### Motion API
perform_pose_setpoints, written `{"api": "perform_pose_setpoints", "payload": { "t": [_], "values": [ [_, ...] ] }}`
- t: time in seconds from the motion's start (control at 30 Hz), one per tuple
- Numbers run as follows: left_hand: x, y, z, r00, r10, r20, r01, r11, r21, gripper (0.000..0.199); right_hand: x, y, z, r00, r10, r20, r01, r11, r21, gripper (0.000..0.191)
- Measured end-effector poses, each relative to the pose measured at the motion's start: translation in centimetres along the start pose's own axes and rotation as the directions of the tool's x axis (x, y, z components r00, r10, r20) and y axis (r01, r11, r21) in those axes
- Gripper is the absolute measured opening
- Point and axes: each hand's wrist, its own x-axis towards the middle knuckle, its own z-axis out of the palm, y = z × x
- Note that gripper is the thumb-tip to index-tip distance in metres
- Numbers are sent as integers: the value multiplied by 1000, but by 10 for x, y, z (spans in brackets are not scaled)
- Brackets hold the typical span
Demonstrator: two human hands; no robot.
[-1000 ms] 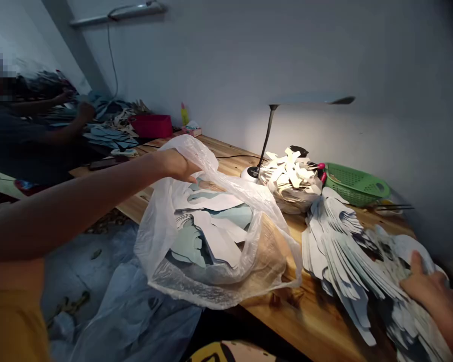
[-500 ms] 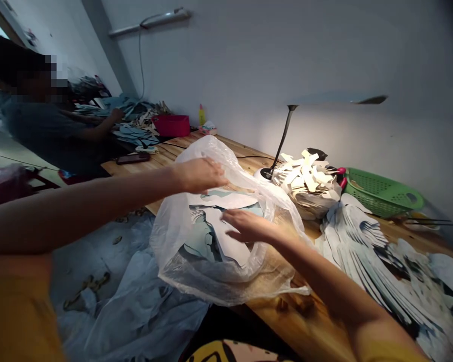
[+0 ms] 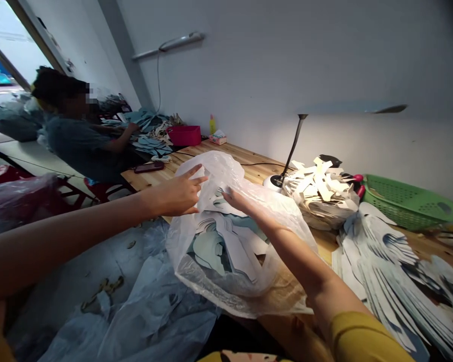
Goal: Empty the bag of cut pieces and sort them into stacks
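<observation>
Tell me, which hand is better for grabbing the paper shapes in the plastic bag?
Probably the right hand: its fingers are at the opening of the plastic bag, just above the paper shapes. The left hand is farther out, by the bag's edge.

bag (image 3: pixel 221 173): translucent white, glossy creases
cut-outs (image 3: pixel 207 250): pale blue and white, in the bag
stack (image 3: pixel 385 271): white, dark streaks along the strips
basket (image 3: pixel 409 201): bright green, perforated lattice
bin (image 3: pixel 183 136): magenta
bench (image 3: pixel 260 171): honey-coloured wood, visible grain
sleeve (image 3: pixel 358 342): mustard yellow
co-worker's shirt (image 3: pixel 75 146): dull grey-blue
bottle (image 3: pixel 212 125): yellow
lamp stem (image 3: pixel 292 151): black
</observation>
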Motion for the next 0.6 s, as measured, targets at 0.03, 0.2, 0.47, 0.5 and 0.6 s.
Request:
{"api": "perform_pose_setpoints", "payload": {
  "t": [0.03, 0.2, 0.47, 0.5, 0.6],
  "values": [
    [1, -1, 0, 1000, -8, -3, 8, 1000, 14, 29, 1, 0, 0, 999, 18, 26, -16, 997, -82, 21],
    [13, 1, -2, 1000, -26, 16, 25, 997, 66, 24, 9, 13, 18, 955, 88, 282, 29, 922, -385, 44],
    [20, -3, 2, 999, -32, 15, 32, 999, 24, 14, 14, 7, 18, 942, 8, 335, 146, 891, -430, 24],
    [19, -4, 2, 999, -43, 23, 42, 999, 22, 16, 10, 1, 13, 952, -37, 304, 165, 898, -409, 23],
    [13, -10, 6, 997, -71, 41, 72, 997, -7, 23, -22, -22, -8, 951, -181, 252, 246, 935, -256, 15]
  ]
}}
